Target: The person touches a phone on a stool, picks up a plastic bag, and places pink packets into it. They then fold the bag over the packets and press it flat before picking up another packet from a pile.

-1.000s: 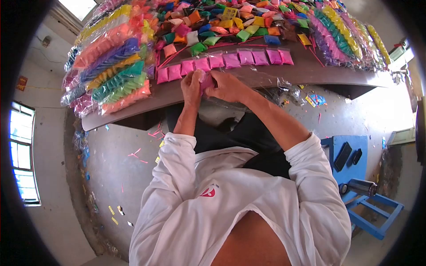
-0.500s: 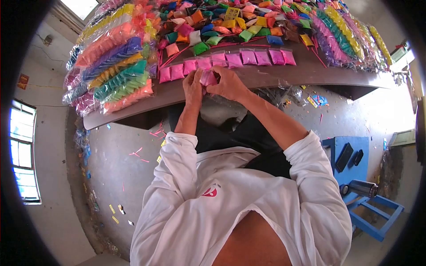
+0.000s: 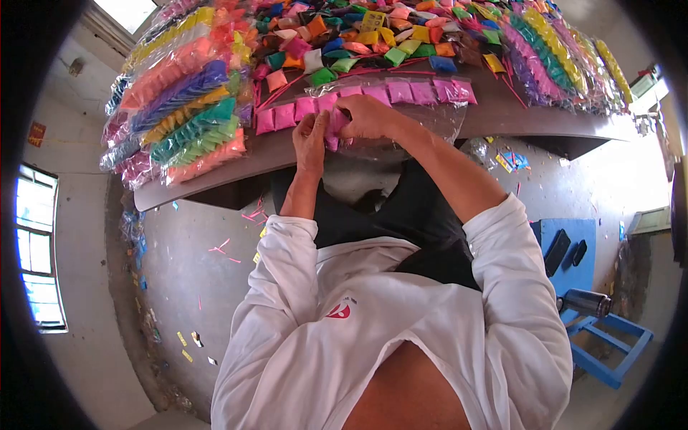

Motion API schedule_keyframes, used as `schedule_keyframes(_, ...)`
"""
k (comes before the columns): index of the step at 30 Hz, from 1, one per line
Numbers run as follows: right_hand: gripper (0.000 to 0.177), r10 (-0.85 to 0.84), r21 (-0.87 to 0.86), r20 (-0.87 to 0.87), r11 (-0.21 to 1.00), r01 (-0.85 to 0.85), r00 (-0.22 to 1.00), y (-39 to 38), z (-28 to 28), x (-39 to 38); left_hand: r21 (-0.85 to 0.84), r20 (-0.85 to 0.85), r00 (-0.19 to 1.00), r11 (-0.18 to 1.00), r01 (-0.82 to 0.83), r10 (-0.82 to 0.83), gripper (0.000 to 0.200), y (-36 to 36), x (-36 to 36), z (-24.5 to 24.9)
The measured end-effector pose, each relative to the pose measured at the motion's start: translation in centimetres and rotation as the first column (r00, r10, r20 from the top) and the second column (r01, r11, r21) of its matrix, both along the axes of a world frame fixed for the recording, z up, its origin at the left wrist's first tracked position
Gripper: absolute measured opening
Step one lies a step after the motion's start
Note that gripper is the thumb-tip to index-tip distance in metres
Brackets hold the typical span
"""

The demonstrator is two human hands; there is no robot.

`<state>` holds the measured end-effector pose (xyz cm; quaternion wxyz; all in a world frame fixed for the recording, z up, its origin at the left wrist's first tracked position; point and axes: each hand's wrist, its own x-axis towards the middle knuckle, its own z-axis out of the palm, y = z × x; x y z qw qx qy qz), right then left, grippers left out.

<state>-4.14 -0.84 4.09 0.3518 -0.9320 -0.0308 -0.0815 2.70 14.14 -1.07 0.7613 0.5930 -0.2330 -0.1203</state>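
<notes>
I've got a pink pkt (image 3: 332, 132) btwn my hands: L hand (image 3: 309, 147) pinching its L side, R hand (image 3: 367, 118) w/ curled fingers pinching the other. Row of pink pkts (image 3: 423, 92) lies just beyond on the tbl (image 3: 502, 123), clear plastic bag (image 3: 446, 123) partly over its R end.

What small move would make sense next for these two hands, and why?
Perhaps the left hand should steady the pink packet while the right hand gently draws the clear plastic toward the body. The packet sits between both hands, and the loose plastic seems to overlap the right end of the pink row.
</notes>
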Motion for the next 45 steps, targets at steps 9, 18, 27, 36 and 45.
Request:
schedule_keyframes(9, 0.035, -0.159, -0.026, -0.001, 0.987, 0.159, 0.987, 2.5, -0.3, -2.1, -0.029, 0.032, 0.999, 1.0, 0.005, -0.004, 0.022, -0.1, 0.7, -1.8)
schedule_keyframes(18, 0.025, -0.182, -0.097, 0.231, 0.973, 0.209, 0.956, 2.9, -2.5, -2.0, 0.112, -0.032, 0.999, 0.993, 0.039, -0.035, 0.017, 0.4, 0.3, -0.1)
schedule_keyframes(27, 0.029, -0.18, -0.029, 0.039, 0.983, 0.182, 0.983, 3.3, -1.6, -2.6, 0.114, 0.029, 0.995, 0.989, 0.092, -0.095, 0.015, 0.3, 0.2, -0.4)
schedule_keyframes(36, 0.028, -0.159, -0.027, 0.147, 0.986, 0.164, 0.976, 0.2, 3.3, -6.8, 0.076, -0.016, 0.995, 0.992, 0.096, -0.095, 0.016, 0.5, -0.2, -0.4)
schedule_keyframes(45, 0.043, -0.733, -0.041, 0.279, 0.636, 0.77, 0.62, -15.4, 0.8, -10.0, 0.044, 0.047, 0.998, 0.998, 0.05, -0.052, 0.013, 0.1, 0.1, -1.1)
